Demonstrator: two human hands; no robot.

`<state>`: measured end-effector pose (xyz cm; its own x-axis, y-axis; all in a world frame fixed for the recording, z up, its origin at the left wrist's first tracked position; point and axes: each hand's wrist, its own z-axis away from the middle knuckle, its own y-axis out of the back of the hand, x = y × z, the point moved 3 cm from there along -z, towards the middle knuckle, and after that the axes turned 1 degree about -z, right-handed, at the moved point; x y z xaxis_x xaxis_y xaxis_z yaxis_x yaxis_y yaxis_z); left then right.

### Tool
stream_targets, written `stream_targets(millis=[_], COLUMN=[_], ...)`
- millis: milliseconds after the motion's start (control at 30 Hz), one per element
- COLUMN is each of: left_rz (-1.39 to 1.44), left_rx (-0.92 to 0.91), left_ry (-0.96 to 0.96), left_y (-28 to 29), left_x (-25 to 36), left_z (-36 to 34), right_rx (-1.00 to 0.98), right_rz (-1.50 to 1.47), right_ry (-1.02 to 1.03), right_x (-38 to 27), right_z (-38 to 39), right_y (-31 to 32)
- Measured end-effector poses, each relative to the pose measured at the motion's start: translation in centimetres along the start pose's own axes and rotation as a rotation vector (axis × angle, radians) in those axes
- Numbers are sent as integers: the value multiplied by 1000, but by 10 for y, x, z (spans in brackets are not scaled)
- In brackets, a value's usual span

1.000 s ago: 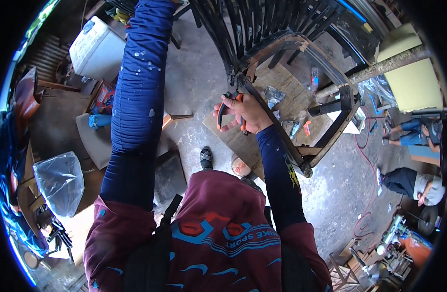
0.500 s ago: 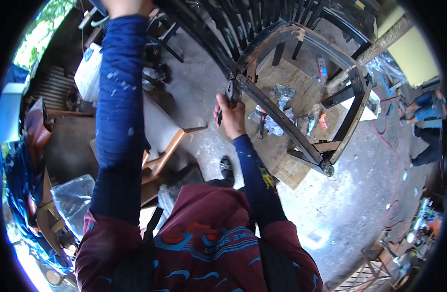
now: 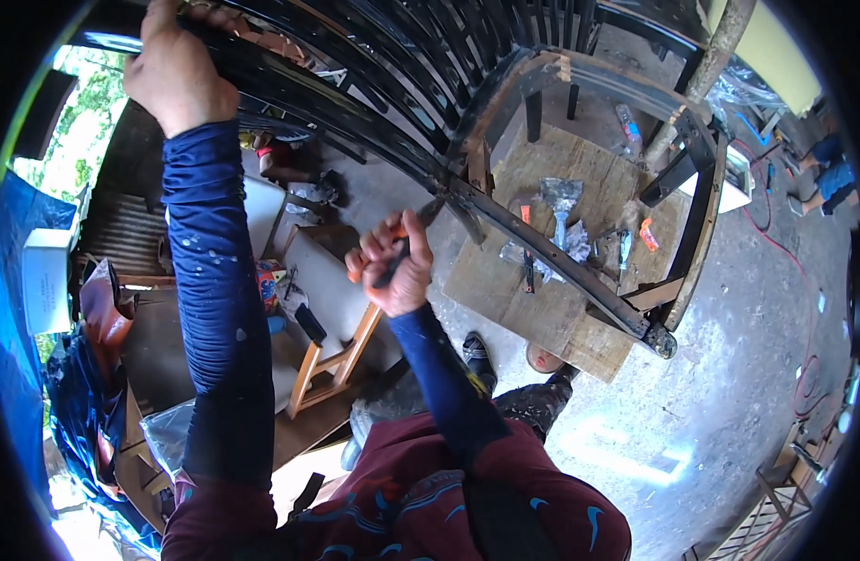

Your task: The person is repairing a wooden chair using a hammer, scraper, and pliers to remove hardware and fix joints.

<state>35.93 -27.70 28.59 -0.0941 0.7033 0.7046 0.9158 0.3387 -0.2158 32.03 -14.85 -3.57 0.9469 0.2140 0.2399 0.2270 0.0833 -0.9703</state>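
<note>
A black wooden chair is tipped over in front of me, its slatted back [image 3: 439,75] toward the top left and its open seat frame [image 3: 556,257] to the right. My left hand [image 3: 179,77] is closed round the outer post of the back [image 3: 303,117], high at the left. My right hand [image 3: 399,271] grips pliers [image 3: 430,213] by their orange and black handles. The dark jaws point up at the joint where the back meets the seat frame; whether they touch it or hold anything, I cannot tell.
Beneath the seat frame lies a plywood board [image 3: 505,280] with a putty knife [image 3: 561,198], crumpled plastic and small tools. A plastic bottle [image 3: 628,126] is beyond. A brown wooden frame [image 3: 341,360] stands left of my legs. A red hose [image 3: 780,252] crosses the floor near another person [image 3: 832,178].
My right hand has shifted left and down with the pliers, their head still by the chair joint. My left hand has come further into view on the back post. My view has shifted.
</note>
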Motion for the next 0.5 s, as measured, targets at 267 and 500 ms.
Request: stream_targets(millis=[267, 500], left_rz=[-84, -26], left_rx=[189, 84], left_ry=[-27, 23], left_y=[-5, -6], left_x=[17, 17], left_z=[24, 20], right_rx=[425, 207], right_rz=[1555, 977], right_ry=[-40, -68], right_x=[-103, -44], right_z=[44, 58], right_y=[36, 71])
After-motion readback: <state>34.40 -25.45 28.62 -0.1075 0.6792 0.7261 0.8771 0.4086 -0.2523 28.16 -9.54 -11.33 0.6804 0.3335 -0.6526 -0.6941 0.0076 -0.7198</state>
